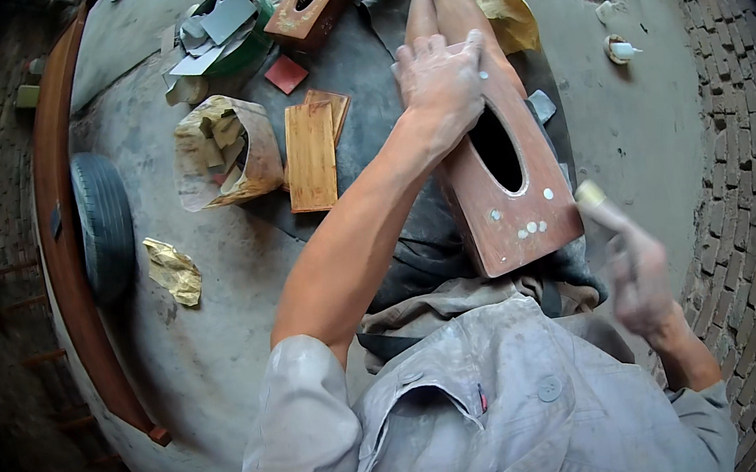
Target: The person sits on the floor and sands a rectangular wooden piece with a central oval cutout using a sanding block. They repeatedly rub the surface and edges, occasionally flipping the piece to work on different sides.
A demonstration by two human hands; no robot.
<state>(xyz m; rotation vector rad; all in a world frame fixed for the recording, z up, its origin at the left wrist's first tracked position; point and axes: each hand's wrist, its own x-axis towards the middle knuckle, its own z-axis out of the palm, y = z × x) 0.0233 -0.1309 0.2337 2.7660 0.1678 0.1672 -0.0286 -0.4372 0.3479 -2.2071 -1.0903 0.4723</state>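
Note:
A reddish-brown tissue box with a long oval opening lies across my lap. Several pale round inlays dot its top. My left hand grips the box's far end, its thumb at the right side and its fingers over the left edge. My right hand hovers just off the near right corner of the box, smeared by motion. One finger points up toward the box, with a pale yellow covering or small piece at its tip; which of these it is, I cannot make out.
At the back left are another tissue box, a green bucket of sheets, a red square, a bag of scraps, and wooden panels. Farther left stand a tire and a long wooden beam. A small bottle sits right.

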